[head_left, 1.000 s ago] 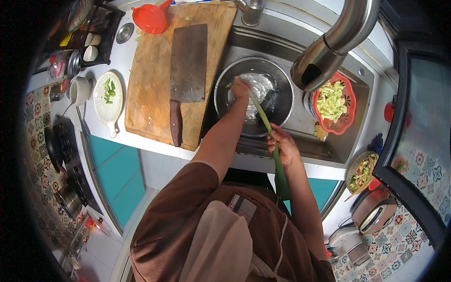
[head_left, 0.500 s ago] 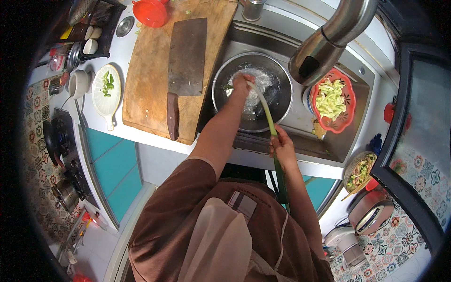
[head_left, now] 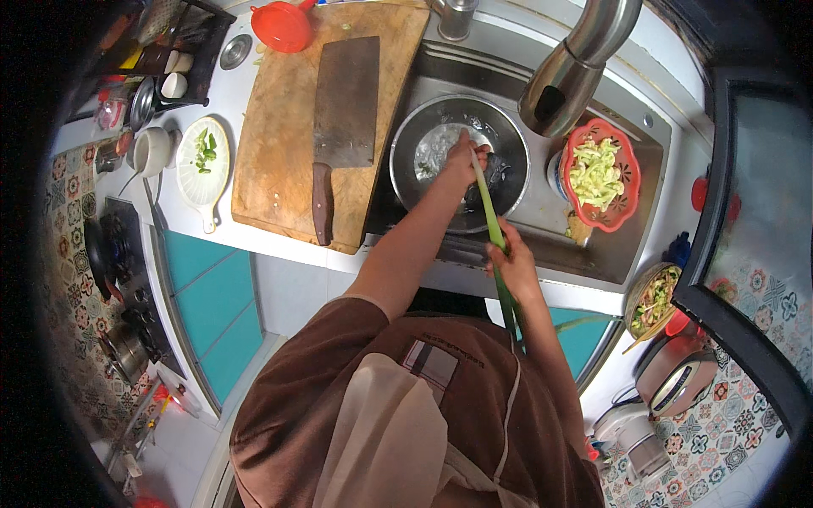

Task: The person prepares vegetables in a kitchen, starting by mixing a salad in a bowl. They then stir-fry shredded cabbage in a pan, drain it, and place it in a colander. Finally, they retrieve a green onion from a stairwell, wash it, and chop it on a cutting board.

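Note:
A long leek-like green onion (head_left: 489,206) runs from over the metal bowl down toward my body, its white end up in the bowl and its green leaves hanging past the counter edge. My left hand (head_left: 461,162) is closed around the white part, above the water. Lower down, my right hand (head_left: 513,261) grips the green stalk near the sink's front edge. The round steel bowl (head_left: 406,196) stands in the sink (head_left: 542,207) and holds rippling water. The root end is partly hidden by my left hand.
A steel faucet (head_left: 563,89) overhangs the sink. Right of it sits a red scalloped basket (head_left: 628,203) of pale green pieces. Left are a cutting board (head_left: 275,144), a cleaver (head_left: 349,106), a white dish (head_left: 199,182) with green bits and a red funnel (head_left: 281,27).
My left hand has moved slightly right and up along the white part, out of the splashing water. The water has calmed somewhat. My right hand keeps its hold on the stalk.

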`<state>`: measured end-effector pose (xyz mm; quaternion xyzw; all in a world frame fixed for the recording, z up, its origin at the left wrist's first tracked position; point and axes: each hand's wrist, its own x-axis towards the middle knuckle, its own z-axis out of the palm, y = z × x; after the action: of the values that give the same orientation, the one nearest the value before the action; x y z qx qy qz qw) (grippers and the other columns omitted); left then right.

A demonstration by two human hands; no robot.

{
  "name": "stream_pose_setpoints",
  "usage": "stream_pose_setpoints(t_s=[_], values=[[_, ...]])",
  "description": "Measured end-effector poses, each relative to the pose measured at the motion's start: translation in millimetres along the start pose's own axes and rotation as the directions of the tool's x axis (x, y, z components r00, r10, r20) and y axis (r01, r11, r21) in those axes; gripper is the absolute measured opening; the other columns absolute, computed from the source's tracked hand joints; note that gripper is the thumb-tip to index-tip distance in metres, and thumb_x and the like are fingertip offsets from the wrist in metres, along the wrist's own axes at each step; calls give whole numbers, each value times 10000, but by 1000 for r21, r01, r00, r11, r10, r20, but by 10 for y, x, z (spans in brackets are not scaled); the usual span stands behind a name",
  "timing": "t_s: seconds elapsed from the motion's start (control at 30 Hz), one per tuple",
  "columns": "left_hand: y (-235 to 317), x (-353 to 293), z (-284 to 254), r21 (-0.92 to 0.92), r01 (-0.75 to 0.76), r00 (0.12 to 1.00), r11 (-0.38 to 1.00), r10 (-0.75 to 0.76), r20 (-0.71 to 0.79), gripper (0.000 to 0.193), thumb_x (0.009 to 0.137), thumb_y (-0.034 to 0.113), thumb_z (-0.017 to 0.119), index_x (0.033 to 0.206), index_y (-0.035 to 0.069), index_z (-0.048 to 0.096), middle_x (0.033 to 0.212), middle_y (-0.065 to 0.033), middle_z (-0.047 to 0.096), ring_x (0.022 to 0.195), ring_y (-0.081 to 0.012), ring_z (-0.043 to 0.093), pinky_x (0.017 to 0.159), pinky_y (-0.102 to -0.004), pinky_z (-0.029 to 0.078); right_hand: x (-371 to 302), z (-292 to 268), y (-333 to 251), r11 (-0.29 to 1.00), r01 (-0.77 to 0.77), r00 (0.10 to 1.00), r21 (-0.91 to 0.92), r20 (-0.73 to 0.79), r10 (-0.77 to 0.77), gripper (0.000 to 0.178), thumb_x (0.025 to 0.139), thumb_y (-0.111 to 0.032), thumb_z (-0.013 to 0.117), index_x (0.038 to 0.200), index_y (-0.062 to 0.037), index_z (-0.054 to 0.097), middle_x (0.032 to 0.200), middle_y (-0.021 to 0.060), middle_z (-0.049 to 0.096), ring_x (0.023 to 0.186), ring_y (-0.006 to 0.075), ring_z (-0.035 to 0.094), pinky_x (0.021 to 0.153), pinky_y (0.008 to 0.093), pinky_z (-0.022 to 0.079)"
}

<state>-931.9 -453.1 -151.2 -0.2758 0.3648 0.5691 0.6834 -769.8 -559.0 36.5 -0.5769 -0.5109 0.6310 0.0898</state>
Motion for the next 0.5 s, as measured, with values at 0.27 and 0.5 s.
stream_pose_setpoints(t_s=[0.27,0.5], values=[[-152,-1392,805,119,-59,914,991,6,407,456,902,475,398,664,91,461,688,-118,555,480,-165,413,477,-287,353,-444,-168,-219,970,-35,998,241,64,20,232,885,-119,526,1099,-37,491,704,14,543,562,82,511,521,211,439],[635,-2462,1064,116,-674,653,729,515,555,343,935,378,380,761,87,431,680,-159,555,425,-159,422,384,-280,344,-381,-173,-708,948,-5,908,318,399,-129,195,889,-107,503,1041,9,542,749,56,589,628,99,556,562,224,456]])
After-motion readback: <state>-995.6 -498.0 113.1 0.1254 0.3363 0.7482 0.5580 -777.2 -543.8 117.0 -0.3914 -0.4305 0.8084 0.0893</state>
